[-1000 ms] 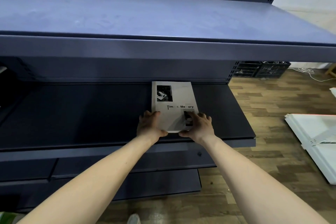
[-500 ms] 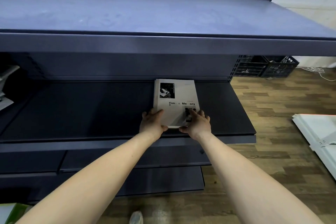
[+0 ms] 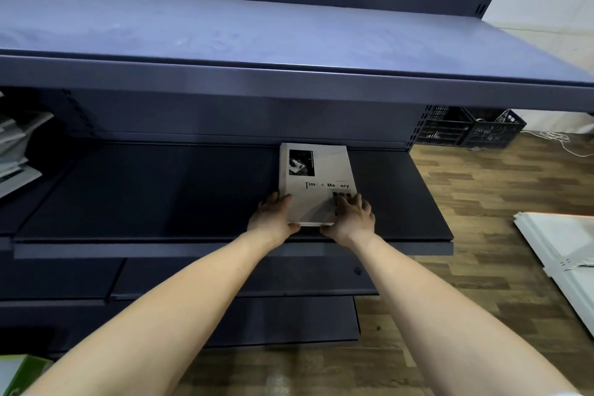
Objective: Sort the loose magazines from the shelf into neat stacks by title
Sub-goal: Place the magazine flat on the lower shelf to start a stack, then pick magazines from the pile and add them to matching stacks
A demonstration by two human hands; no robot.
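Note:
A thin stack of pale grey magazines [image 3: 316, 170] titled "Time & Memory" lies flat on the dark middle shelf [image 3: 160, 196], right of centre. My left hand [image 3: 273, 217] holds its near left corner, fingers along the left edge and thumb at the front edge. My right hand [image 3: 352, 219] grips the near right corner, fingers spread on the cover and thumb against the front edge. More loose magazines [image 3: 16, 151] are piled untidily at the shelf's far left, partly cut off by the frame.
A wide blue-grey upper shelf [image 3: 257, 35] overhangs the middle one. Lower shelves sit below my forearms. Black plastic crates [image 3: 475, 127] stand on the wood floor behind the unit, white panels [image 3: 562, 251] lie at right, and a green-edged object [image 3: 19, 373] shows at bottom left.
Both hands stay on the stack's near edge, and it sits slightly further right on the shelf. The view has swung left, bringing the pile of magazines at far left into sight.

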